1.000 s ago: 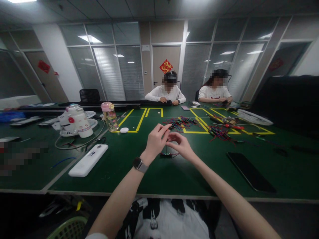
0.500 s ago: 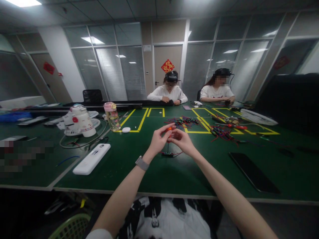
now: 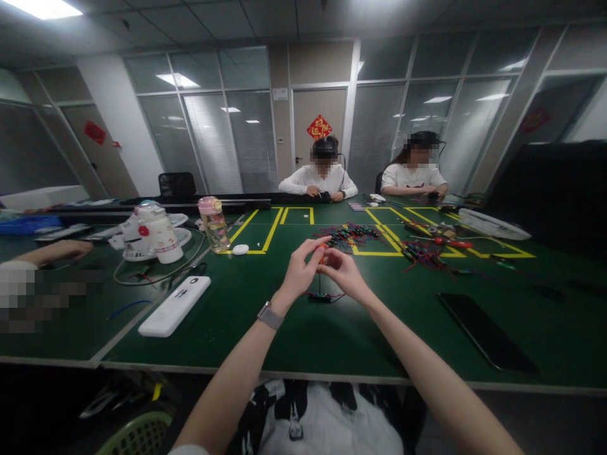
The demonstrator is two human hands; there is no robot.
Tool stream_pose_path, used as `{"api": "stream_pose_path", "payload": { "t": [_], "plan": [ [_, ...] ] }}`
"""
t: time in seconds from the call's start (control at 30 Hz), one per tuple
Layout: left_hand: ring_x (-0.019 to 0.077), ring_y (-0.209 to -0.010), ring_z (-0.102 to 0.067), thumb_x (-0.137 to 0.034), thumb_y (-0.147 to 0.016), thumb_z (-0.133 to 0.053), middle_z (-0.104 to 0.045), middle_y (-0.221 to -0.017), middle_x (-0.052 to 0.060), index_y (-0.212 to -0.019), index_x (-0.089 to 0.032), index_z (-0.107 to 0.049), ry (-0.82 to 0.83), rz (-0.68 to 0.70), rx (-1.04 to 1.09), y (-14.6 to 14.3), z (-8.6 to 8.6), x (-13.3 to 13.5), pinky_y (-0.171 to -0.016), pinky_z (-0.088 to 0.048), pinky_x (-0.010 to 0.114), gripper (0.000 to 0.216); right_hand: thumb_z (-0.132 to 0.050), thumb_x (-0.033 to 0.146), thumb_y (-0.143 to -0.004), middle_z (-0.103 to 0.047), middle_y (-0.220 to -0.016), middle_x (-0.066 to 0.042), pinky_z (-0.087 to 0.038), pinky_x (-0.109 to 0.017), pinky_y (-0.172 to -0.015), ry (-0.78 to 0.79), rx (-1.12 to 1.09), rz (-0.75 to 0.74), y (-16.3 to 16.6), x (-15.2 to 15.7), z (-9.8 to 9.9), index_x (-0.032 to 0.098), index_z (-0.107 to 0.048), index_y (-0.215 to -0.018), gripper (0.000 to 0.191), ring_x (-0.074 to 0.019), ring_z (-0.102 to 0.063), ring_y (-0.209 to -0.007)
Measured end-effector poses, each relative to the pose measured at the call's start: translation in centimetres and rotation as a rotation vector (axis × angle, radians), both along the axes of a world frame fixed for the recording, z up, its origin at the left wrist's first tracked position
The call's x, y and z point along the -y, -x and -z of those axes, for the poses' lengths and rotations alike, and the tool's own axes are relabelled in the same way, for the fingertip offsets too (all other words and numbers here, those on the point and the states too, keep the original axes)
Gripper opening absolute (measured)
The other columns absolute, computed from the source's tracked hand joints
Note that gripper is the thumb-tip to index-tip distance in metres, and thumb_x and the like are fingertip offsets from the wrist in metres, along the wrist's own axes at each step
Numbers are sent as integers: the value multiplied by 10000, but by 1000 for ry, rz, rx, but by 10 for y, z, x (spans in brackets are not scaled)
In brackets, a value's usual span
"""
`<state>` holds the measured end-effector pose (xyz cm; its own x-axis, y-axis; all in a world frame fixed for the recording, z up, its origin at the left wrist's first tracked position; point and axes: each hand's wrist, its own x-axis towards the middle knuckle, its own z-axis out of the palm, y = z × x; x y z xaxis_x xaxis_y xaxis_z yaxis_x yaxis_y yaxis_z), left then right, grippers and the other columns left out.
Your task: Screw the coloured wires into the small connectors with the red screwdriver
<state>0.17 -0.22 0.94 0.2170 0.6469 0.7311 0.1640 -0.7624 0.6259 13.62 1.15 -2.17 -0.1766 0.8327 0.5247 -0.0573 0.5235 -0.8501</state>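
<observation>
Screwdriver point(image 3: 322, 256) is standing mid-frame on a wired connector point(image 3: 320, 297), left hand point(image 3: 301, 270) and right hand point(image 3: 345, 269) pinching it (likely screw-turning, needing steady pressure next).

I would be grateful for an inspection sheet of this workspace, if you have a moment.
Surface: green table, marked with yellow tape.
Job's things: orange-handled tool, shaft pointing down at small wired board; contact unclear.
Clutter: white rectangular device, flat black device, pink-lidded bottle.
Grip: left hand and right hand both hold the tool's handle.
Cables: tangled wires beyond the hands; grey cable looping at left.
Surroundings: two seated people across; another person's hand at far left.
</observation>
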Motion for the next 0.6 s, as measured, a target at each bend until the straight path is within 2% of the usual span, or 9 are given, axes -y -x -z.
{"api": "stream_pose_path", "payload": {
  "t": [0.07, 0.13, 0.3, 0.37, 0.43, 0.5, 0.6],
  "plan": [
    [172, -1036, -596, -235, -940, -428, -650, -1119, 68, -1200, -200, -607, 61, 82, 7, 0, 0, 0, -920, -454, 296, 318, -742, 259, -650, -640, -744, 11, -521, -300, -711, 33, -31, -72, -4, 1, 0, 182, -598, -935, 329, -152, -616, -701],
    [178, -1032, -600, -228, -928, -451, -656, -1120, 68, -1176, -194, -623, 63, 77, 3, -1, -1, 1, -917, -457, 299, 304, -741, 258, -655, -637, -746, 16, -522, -299, -728, 38, -46, -81, -6, 4, 1, 187, -588, -956, 345, -148, -620, -709],
    [162, -832, -580, -212, -830, -620, -630, -884, 42, -942, -189, -697, -91, -115, -23, -3, -1, 5, -792, -471, 288, 138, -743, 233, -625, -677, -803, -27, -512, -357, -791, -3, 26, 40, 1, 6, 7, 168, -640, -818, 228, -202, -631, -793],
    [159, -808, -565, -216, -816, -640, -608, -855, 35, -927, -193, -699, -107, -160, -34, -3, 0, 5, -781, -472, 288, 127, -730, 258, -643, -686, -790, -40, -507, -372, -791, -14, 52, 82, 3, 4, 8, 158, -657, -780, 184, -215, -629, -790],
    [163, -868, -580, -224, -864, -577, -623, -921, 45, -1040, -210, -680, -82, -107, -39, -1, 1, 4, -823, -473, 297, 203, -728, 289, -661, -688, -778, -41, -501, -365, -790, -10, 54, 83, 2, 2, 9, 155, -664, -776, 188, -207, -626, -773],
    [170, -977, -592, -223, -920, -479, -638, -1044, 64, -1166, -219, -627, -30, 4, -16, 0, 1, 2, -893, -464, 310, 287, -748, 301, -650, -691, -801, -36, -497, -345, -794, 12, 32, 41, 0, 0, 9, 159, -665, -827, 241, -193, -628, -774],
    [174, -997, -611, -232, -928, -463, -654, -1079, 78, -1203, -202, -603, 39, 83, 41, 1, 2, -1, -895, -477, 309, 310, -761, 292, -641, -680, -808, -15, -495, -317, -789, 43, -23, -35, -2, 0, 8, 178, -637, -892, 302, -169, -630, -767]
  ]
}}
